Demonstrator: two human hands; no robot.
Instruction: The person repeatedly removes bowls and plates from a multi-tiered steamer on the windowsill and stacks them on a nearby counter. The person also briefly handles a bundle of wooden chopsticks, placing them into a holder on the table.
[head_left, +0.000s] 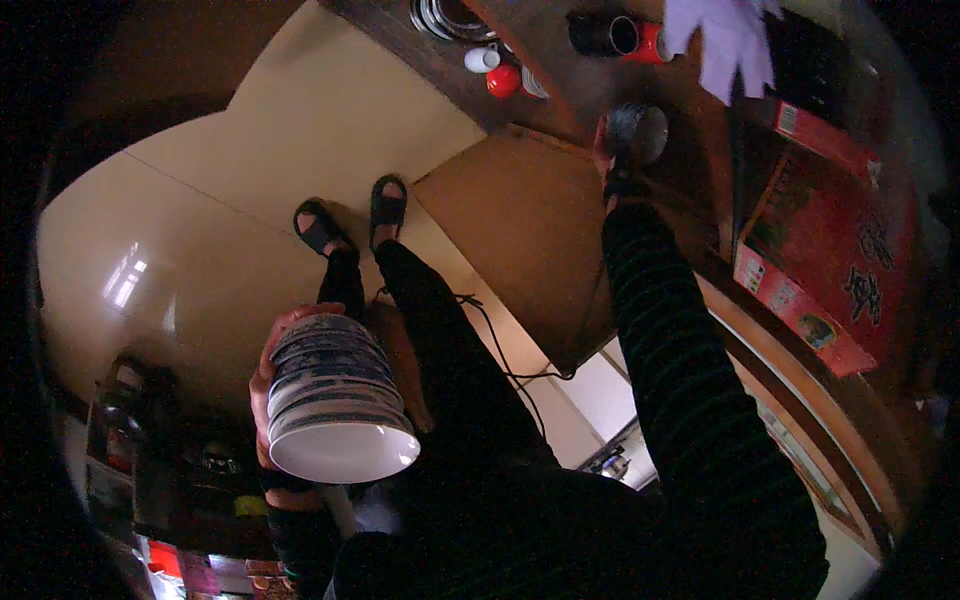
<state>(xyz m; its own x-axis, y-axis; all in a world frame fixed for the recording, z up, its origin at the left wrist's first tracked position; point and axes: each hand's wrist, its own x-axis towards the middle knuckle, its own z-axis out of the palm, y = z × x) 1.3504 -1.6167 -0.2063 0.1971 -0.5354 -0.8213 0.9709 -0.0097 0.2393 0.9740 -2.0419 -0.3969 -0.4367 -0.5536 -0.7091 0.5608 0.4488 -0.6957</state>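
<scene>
My left hand (264, 390) is wrapped around a stack of nested bowls (334, 375) with dark-and-pale patterned outsides. The stack lies tilted, and the white inside of the end bowl faces towards me. At the upper right my right arm reaches out over a dark wooden surface. There my right hand (603, 146), mostly hidden, holds a dark patterned bowl (630, 133), its pale opening turned to the right. Whether that is one bowl or several nested ones, I cannot tell.
Beyond my right hand are a black cup (600, 34), a red cup (651, 43) and a pale glove (724, 45). Stacked metal dishes (450, 19), a white mug (481, 58) and a red round object (503, 79) stand nearby. A red box (825, 255) lies right; a cable (495, 337) hangs beside my legs.
</scene>
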